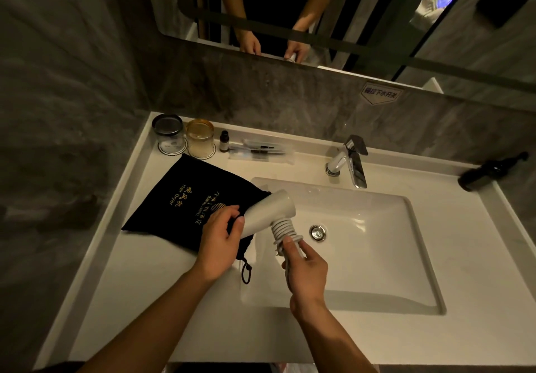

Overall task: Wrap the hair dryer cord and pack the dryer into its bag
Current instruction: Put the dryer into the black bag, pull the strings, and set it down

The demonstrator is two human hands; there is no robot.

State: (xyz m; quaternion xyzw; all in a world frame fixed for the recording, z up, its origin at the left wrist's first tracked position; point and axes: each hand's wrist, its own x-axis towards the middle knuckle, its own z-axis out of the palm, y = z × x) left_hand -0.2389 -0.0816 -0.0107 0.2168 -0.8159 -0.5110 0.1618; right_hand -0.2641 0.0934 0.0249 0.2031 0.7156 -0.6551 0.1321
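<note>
A white hair dryer is held above the left edge of the sink, its barrel pointing up and right. Its white cord is coiled in tight turns around the handle. My left hand grips the rear of the barrel. My right hand holds the lower end of the handle, thumb pressing on the last turns of cord. The black drawstring bag with gold lettering lies flat on the counter to the left, partly under my left hand, its drawstring trailing toward me.
The white sink basin with its drain fills the centre; a chrome faucet stands behind it. Two glass jars, a small bottle and packaged toiletries line the back left. A dark pump bottle is at right.
</note>
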